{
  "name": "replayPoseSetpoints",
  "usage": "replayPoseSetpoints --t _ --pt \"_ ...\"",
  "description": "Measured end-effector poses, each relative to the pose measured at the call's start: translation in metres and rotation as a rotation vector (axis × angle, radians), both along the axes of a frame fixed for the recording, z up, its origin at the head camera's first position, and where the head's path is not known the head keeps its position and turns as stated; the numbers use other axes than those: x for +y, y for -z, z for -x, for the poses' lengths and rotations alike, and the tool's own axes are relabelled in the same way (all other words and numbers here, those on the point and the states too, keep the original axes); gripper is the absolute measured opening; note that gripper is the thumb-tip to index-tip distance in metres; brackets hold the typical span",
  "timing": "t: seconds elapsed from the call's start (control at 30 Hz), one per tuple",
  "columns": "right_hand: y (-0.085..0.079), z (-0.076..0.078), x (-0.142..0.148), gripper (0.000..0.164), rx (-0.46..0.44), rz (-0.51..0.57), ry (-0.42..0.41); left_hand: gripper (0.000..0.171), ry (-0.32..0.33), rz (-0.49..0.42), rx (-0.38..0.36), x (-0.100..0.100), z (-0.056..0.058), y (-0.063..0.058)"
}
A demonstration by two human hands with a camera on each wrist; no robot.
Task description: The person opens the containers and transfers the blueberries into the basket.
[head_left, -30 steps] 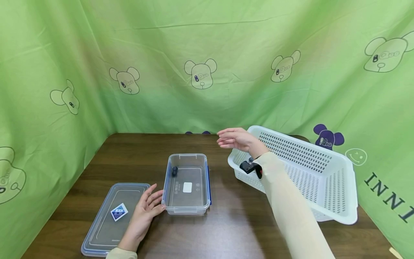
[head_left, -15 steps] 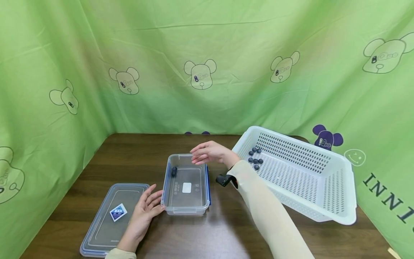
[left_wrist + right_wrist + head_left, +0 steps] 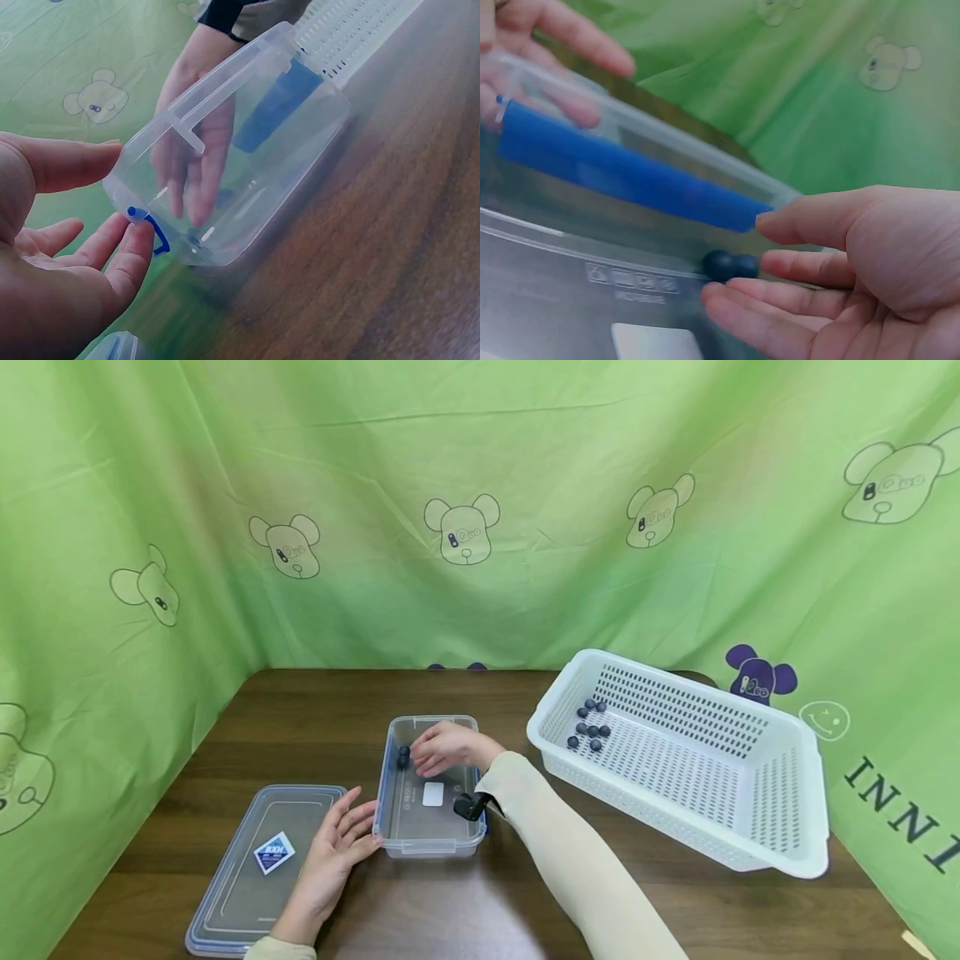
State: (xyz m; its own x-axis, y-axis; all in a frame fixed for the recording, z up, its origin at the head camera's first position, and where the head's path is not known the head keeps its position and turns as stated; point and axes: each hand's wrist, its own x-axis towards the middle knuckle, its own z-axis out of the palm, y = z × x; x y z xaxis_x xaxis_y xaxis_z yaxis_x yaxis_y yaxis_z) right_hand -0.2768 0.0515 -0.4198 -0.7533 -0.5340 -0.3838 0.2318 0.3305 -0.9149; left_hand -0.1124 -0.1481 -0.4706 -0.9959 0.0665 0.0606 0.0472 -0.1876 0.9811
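Observation:
A clear plastic food container (image 3: 420,822) with blue latches sits open on the table, two blueberries (image 3: 403,762) at its left wall. My right hand (image 3: 450,747) reaches down inside it with loosely extended fingers. In the right wrist view the fingertips (image 3: 716,292) are right by the dark blueberries (image 3: 720,266), and a gap shows between thumb and fingers. At the container's near left corner is my left hand (image 3: 341,843), palm turned up. Its thumb (image 3: 82,165) touches the rim, while two fingertips rest by a blue latch (image 3: 157,234).
The container's lid (image 3: 240,902), bearing a blue and white sticker (image 3: 274,852), lies flat to the left. A white perforated basket (image 3: 675,777) stands at the right, with several blueberries (image 3: 593,731) in its left end. A green curtain (image 3: 525,610) hangs behind the table (image 3: 352,702).
My right hand has travelled left from the basket's left end and down into the container, uncovering the blueberries in the basket. My left hand stays at the container's corner.

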Motion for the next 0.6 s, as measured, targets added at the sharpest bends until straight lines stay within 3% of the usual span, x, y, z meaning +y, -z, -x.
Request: replayPoseSetpoints --t 0.27,0.4,0.6 --pt "0.014 -0.001 -0.011 0.02 -0.034 -0.059 0.042 0.08 0.006 0.009 -0.013 0.0 0.002 -0.002" --pt "0.016 -0.002 -0.016 0.008 -0.045 -0.045 0.046 0.08 0.003 0.015 -0.018 0.0 0.001 -0.003" --pt "0.014 -0.006 -0.022 0.006 -0.058 -0.053 0.051 0.08 0.004 0.007 -0.008 0.0 0.0 -0.001"
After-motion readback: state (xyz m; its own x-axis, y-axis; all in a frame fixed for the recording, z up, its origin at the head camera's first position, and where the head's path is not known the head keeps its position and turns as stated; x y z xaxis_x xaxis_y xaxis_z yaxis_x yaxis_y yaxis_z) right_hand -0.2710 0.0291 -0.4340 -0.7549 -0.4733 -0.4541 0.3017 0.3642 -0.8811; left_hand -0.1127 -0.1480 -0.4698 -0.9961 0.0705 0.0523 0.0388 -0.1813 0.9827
